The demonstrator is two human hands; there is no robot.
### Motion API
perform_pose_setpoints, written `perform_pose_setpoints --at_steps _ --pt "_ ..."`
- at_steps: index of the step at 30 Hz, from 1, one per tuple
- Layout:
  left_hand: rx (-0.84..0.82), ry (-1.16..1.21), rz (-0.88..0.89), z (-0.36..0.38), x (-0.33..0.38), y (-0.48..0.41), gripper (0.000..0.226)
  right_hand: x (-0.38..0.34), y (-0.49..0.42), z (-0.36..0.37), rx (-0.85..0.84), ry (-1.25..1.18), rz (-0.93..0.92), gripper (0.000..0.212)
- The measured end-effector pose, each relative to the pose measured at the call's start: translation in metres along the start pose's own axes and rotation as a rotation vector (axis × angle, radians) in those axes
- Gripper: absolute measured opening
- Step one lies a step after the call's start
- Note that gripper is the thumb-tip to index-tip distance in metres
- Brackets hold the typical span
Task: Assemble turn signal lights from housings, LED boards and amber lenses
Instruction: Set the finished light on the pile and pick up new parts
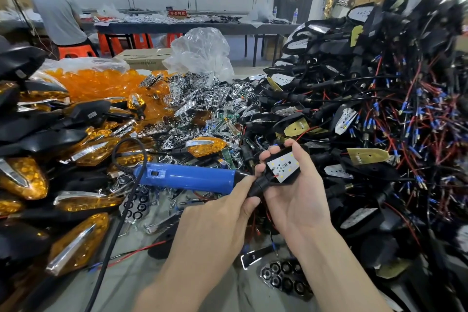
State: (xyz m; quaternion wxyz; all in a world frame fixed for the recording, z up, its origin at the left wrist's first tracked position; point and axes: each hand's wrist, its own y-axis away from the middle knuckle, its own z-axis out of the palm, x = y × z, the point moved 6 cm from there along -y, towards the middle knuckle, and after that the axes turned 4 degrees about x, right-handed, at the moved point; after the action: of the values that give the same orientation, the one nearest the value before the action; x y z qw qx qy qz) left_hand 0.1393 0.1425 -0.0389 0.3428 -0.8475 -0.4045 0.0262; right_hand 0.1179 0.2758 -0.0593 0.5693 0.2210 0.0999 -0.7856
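Observation:
My right hand (pixel 293 200) grips a black housing (pixel 291 180) with a white LED board (pixel 283 166) seated in it, board facing up. My left hand (pixel 228 210) pinches the housing's black stem (pixel 258 187) at its lower left end. A blue electric screwdriver (pixel 187 177) lies on the bench just left of my hands, its black cord (pixel 121 215) trailing toward me. Loose amber lenses (pixel 101 83) fill a bag at the back left. A chrome reflector with hexagon holes (pixel 286 277) lies near my right forearm.
Finished lights with amber lenses (pixel 76 154) are stacked on the left. A tall heap of wired black housings (pixel 379 109) fills the right. Chrome reflectors (pixel 202 109) pile in the middle under a clear plastic bag (pixel 200 50). A person (pixel 58 12) stands at a far bench.

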Motion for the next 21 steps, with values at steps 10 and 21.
perform_pose_setpoints --at_steps 10,21 --pt "-0.016 -0.036 -0.013 0.0 -0.001 0.0 0.046 0.001 -0.002 0.0 -0.043 0.011 0.008 0.012" --pt "0.012 0.103 -0.03 0.0 0.004 -0.001 0.037 0.022 0.005 0.002 -0.034 0.074 0.125 0.024"
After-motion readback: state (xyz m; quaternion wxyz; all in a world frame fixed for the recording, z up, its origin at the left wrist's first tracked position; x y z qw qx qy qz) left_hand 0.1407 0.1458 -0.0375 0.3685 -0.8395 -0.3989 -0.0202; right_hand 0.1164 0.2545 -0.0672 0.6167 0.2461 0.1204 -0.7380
